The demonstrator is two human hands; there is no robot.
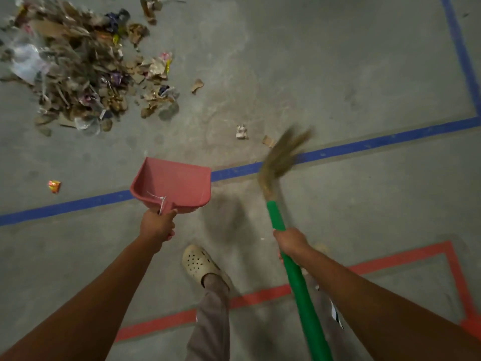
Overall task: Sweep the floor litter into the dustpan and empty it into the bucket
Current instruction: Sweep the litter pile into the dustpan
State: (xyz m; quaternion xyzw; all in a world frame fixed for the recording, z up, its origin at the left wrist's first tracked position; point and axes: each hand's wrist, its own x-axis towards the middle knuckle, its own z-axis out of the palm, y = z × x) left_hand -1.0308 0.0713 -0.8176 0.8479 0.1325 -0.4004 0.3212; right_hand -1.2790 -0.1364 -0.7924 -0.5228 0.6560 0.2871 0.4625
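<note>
My left hand [158, 226] grips the handle of a red dustpan [174, 184], held above the floor with nothing inside it. My right hand [290, 242] grips the green handle of a broom [299, 280]; its straw head [282, 155] is blurred over the blue line. A large heap of litter [75, 66], cardboard scraps, wrappers and plastic, lies at the upper left. Loose pieces lie apart from it: a crumpled paper [241, 132], a cardboard bit [268, 141], a scrap [197, 86] and an orange wrapper [54, 186]. No bucket is in view.
Grey concrete floor with a blue tape line [377, 143] crossing it and running up the right side, and a red tape outline [263, 294] near me. My foot in a beige clog [199, 264] stands between my arms.
</note>
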